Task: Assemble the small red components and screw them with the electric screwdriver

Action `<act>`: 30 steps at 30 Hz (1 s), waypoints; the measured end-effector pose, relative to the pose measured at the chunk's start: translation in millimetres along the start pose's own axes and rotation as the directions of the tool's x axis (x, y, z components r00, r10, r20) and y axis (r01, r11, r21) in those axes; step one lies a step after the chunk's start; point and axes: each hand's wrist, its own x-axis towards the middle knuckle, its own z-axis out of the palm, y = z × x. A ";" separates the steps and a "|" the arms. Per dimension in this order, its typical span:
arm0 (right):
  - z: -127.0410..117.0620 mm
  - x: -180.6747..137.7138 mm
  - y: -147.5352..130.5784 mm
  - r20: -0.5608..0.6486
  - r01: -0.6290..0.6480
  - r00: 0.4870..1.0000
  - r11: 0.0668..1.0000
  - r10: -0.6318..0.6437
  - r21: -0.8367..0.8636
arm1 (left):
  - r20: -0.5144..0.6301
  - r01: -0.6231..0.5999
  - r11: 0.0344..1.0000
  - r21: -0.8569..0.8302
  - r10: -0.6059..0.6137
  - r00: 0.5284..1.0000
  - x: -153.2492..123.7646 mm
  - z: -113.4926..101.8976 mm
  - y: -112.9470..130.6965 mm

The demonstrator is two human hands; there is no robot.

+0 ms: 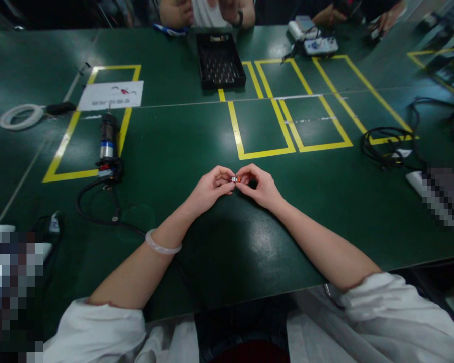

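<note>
Small part point(235, 179), one, silver and orange, detail too small to read: held just above green desk point(174, 146), near person's edge, between two hands. Left hand point(209, 189): thumb and fingertips pinched on part's silver end. Right hand point(263, 187): thumb and fingertips pinched on orange end. Cylindrical tool point(108, 133), dark with silver-and-blue band: left of hands, cable attached. Black tray point(224, 81): far side. White sheet point(94, 96): beyond tool. Black cable coil point(371, 148): right.
</note>
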 end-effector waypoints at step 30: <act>0.9 -2.9 -3.5 0.052 0.134 0.991 0.959 -0.125 -0.248 | -0.058 -0.043 0.999 0.010 0.043 0.997 2.2 -1.1 -9.1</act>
